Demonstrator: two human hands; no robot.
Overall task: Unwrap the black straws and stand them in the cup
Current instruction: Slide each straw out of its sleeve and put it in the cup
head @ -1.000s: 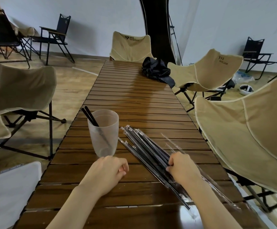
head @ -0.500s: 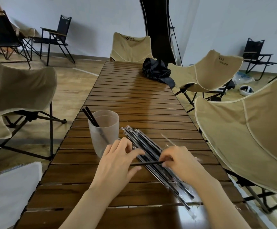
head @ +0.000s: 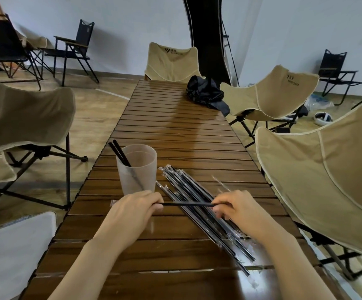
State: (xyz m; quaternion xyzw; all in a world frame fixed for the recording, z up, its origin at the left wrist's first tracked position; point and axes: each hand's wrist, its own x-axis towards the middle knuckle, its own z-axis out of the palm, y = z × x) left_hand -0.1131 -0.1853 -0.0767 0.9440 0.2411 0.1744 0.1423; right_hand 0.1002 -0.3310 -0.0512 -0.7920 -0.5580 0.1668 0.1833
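I hold one black straw [head: 187,204] between my two hands. It is thin, straight and dark all the way along. It lies level, just above the table [head: 175,131], near the edge close to me. The part I can see looks bare.

My left hand [head: 132,210] is curled, and its fingertips pinch the left end of the straw. My right hand [head: 238,210] pinches the right end with thumb and first finger. The other fingers there are bent under. A bit of clear wrap [head: 112,202] pokes out to the left of my left hand.

Under the straw lies a pile [head: 197,198] of black straws in clear wraps. They lie side by side on a slant, from near the cup down to my right arm. They are too close together for me to count.

There is one cup [head: 136,169]. It is cloudy white and stands upright, just past my left hand and right beside the pile. Two bare black straws [head: 119,153] stand in it. They lean left and stick out over the rim.

One thin clear wrap [head: 220,184] lies on the table to the right of the pile.

The table is long, brown and made of wood slats. One black bag [head: 206,92] sits at its far right side.

I count four big tan chairs [head: 327,180] around the table: one on my left, one at the far end and two on my right. Black chairs [head: 74,50] stand by the white wall.
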